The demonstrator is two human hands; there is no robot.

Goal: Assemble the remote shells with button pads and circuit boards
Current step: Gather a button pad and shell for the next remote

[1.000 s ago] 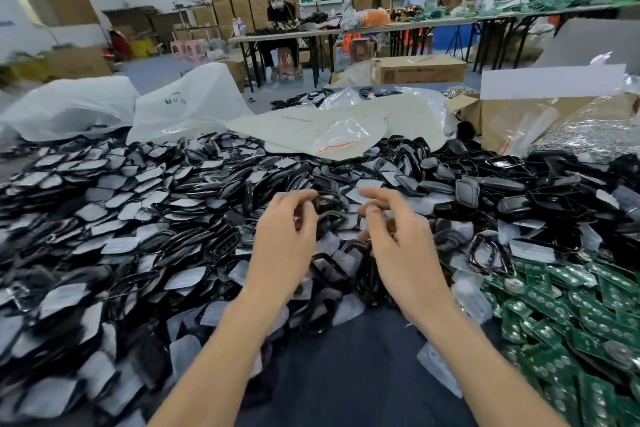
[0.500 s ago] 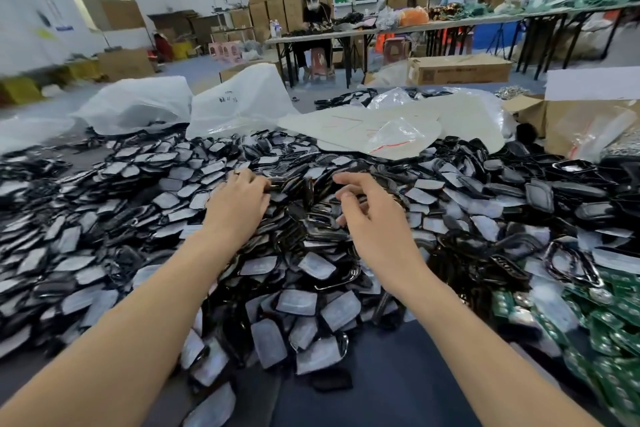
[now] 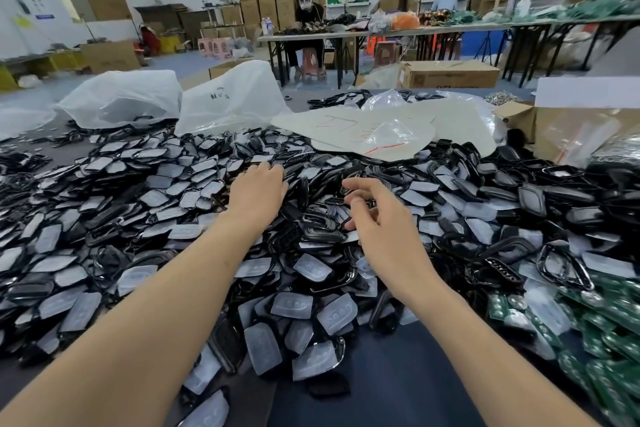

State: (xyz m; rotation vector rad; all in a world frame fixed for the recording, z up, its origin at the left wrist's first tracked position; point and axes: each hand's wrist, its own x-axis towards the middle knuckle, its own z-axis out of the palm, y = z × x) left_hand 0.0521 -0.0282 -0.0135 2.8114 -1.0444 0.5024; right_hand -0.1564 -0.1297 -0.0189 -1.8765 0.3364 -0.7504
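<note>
A big heap of black remote shells (image 3: 322,236) mixed with translucent grey button pads (image 3: 304,267) covers the dark table (image 3: 381,385). Green circuit boards (image 3: 609,319) lie in a pile at the lower right. My left hand (image 3: 258,192) rests palm down on the heap near its middle, with the fingertips reaching in among the shells. My right hand (image 3: 377,218) hovers just right of it with fingers loosely curled and spread, and I see nothing held in it. What lies under the left palm is hidden.
Two white plastic bags (image 3: 121,100) (image 3: 235,100) and a pale sheet with a clear bag (image 3: 367,130) lie behind the heap. An open cardboard box (image 3: 585,128) stands at the right. Farther back, people work at long tables (image 3: 346,35) in front of stacked cartons.
Both hands have moved away from me, from close together near the front of the heap to farther up it. The left hand went forward and left and now lies flat.
</note>
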